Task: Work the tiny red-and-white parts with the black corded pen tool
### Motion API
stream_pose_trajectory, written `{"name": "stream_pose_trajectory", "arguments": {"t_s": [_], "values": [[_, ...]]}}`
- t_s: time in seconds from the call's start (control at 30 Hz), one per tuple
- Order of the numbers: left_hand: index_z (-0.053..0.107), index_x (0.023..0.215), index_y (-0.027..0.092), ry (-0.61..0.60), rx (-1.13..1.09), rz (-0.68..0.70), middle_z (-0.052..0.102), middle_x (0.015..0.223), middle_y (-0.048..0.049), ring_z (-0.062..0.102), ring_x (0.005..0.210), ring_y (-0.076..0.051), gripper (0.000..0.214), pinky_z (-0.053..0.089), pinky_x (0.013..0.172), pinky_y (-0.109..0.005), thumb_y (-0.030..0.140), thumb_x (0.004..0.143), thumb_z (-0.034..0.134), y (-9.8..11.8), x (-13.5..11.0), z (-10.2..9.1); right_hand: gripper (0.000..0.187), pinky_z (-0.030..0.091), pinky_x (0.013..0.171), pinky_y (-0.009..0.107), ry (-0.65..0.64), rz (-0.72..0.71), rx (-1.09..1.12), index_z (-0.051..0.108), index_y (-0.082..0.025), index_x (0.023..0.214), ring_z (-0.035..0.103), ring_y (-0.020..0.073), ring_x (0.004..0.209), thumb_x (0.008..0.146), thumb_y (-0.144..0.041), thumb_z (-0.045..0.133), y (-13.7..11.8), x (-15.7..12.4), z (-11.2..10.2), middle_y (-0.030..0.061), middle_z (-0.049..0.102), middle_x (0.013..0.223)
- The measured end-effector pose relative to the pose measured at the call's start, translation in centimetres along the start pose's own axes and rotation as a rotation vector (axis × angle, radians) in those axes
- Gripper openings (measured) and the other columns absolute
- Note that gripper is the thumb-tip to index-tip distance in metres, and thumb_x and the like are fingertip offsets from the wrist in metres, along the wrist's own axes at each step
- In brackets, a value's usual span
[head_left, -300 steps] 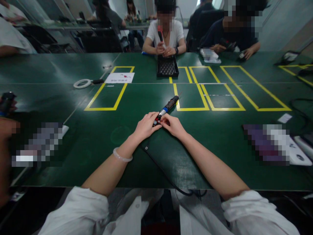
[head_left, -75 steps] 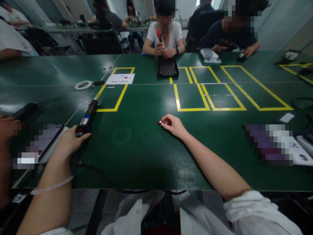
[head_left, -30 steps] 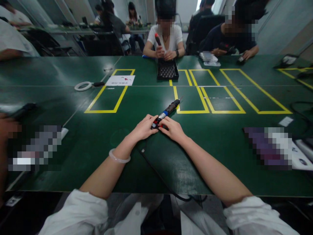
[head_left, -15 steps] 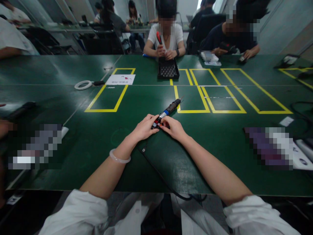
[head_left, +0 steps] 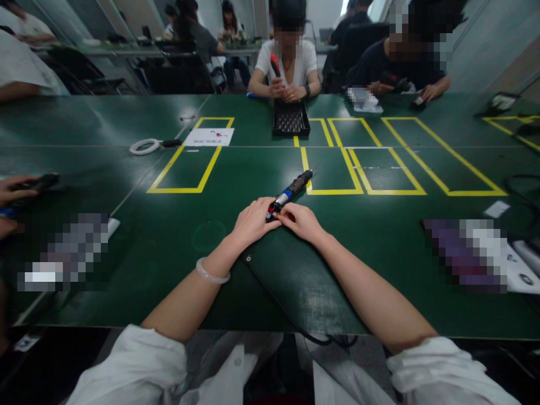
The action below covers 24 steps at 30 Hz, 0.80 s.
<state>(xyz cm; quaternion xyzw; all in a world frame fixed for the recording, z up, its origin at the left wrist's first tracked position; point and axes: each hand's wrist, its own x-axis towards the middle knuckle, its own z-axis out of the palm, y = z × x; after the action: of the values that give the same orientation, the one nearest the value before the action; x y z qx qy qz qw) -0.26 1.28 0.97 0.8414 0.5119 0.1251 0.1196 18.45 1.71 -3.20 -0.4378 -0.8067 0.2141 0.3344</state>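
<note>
Palm down, the left hand (head_left: 254,222) clasps a slim tool (head_left: 287,193); the curled right hand (head_left: 304,220) pinches a small reddish part (head_left: 276,215).

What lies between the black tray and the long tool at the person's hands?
The head view shows green tabletop between the black tray and the long tool, with yellow tape on it and a thin seam across it.

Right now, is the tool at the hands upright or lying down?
Lying down: the tool points away, low along the table, left hand and right hand at its near end. Flat contact: cannot tell.
</note>
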Motion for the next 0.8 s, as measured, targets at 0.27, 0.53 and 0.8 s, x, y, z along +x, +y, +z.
{"name": "stream_pose_trajectory", "arguments": {"t_s": [0.27,0.53,0.8], "values": [[0.042,0.139,0.022,0.021,0.089,-0.044,0.052,0.135,-0.0115,0.054,0.112,-0.029,0.054,0.047,0.090,-0.040,0.049,0.092,0.047,0.6,-0.1,0.3,0.014,0.035,0.064,0.024,0.006,0.003,0.003,0.056,-0.019,0.079,0.049,0.0136,0.066,0.091,-0.024,0.050,-0.1,0.0,-0.1,0.0007,0.058,0.076],[0.043,0.136,0.023,-0.089,0.076,-0.113,0.053,0.128,-0.0137,0.053,0.114,-0.032,0.055,0.049,0.084,-0.041,0.053,0.091,0.048,1.1,0.5,-0.6,0.014,0.035,0.062,0.023,0.035,0.054,0.091,0.058,-0.019,0.080,0.050,0.0127,0.063,0.091,-0.026,0.051,0.0,0.0,-0.1,-0.0008,0.058,0.071],[0.042,0.137,0.022,-0.132,0.141,-0.163,0.054,0.128,-0.0142,0.054,0.117,-0.033,0.057,0.050,0.086,-0.042,0.053,0.089,0.049,-0.5,-0.5,-1.9,0.016,0.035,0.061,0.023,0.026,0.080,0.102,0.060,-0.018,0.080,0.050,0.0121,0.061,0.090,-0.028,0.053,0.1,0.0,-0.4,-0.0012,0.058,0.069]]}}
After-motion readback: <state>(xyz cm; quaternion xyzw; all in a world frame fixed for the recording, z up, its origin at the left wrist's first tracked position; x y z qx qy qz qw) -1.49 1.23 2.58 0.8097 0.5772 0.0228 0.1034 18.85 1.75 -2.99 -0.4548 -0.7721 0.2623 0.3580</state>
